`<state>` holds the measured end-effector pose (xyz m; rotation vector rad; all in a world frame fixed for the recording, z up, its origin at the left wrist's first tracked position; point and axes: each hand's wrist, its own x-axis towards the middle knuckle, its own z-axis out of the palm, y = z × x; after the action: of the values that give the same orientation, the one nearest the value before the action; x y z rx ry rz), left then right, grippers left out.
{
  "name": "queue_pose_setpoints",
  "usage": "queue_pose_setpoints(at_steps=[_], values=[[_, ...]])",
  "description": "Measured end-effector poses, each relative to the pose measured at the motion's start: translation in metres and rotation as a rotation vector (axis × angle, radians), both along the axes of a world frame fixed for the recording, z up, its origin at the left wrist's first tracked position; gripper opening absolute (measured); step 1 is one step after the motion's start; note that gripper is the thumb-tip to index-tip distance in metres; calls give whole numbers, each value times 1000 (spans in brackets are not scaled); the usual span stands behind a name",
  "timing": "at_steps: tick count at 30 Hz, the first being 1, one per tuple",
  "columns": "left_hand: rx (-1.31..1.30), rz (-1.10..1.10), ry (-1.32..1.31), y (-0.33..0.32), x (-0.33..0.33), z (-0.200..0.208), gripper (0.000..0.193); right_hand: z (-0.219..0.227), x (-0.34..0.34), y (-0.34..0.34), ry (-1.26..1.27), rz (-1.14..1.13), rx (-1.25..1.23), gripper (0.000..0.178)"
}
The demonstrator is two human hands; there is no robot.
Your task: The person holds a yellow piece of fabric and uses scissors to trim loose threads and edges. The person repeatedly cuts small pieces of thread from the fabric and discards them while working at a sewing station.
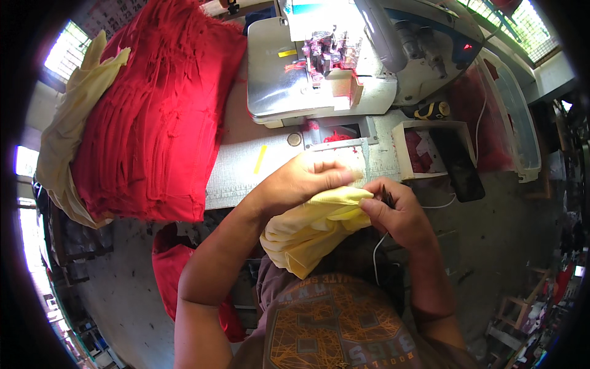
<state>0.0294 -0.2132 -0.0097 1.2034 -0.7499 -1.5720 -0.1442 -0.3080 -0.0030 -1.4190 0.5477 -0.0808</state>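
Observation:
A bundle of pale yellow cloth (307,230) hangs gathered in front of my chest, just off the table's near edge. My left hand (304,178) bends over its top edge, thumb and fingers closed on the fabric; the fingertips are slightly blurred. On the other side my right hand (399,212) pinches the cloth's right end between thumb and forefinger. A small dark pointed tool (387,196) sticks up from the right hand's fingers, mostly hidden, so its kind is unclear. Both hands are close together, near the sewing machine's front.
The sewing machine (276,86) stands ahead, its lamp lit. A tall stack of red cloth (147,129) fills the table's left, with cream cloth (70,135) beside it. At right are a box (402,144) of red scraps, a black phone (458,165) and a clear bin (525,135).

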Motion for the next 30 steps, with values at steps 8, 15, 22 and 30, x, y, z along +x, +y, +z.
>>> queue_pose_setpoints(at_steps=[8, 15, 22, 30], values=[[32, -70, -15, 1, 0, -20, 19, 15, -12, 12, -535, -324, 312, 16], [96, 93, -51, 8, -2, 0, 20, 29, -23, 5, -227, -226, 115, 21], [71, 2, -122, 13, -7, 16, 22, 7, -5, 13, 64, 27, -340, 19], [32, -8, -186, 20, -5, 9, 22, 19, -19, 5, -12, 11, 75, 11]])
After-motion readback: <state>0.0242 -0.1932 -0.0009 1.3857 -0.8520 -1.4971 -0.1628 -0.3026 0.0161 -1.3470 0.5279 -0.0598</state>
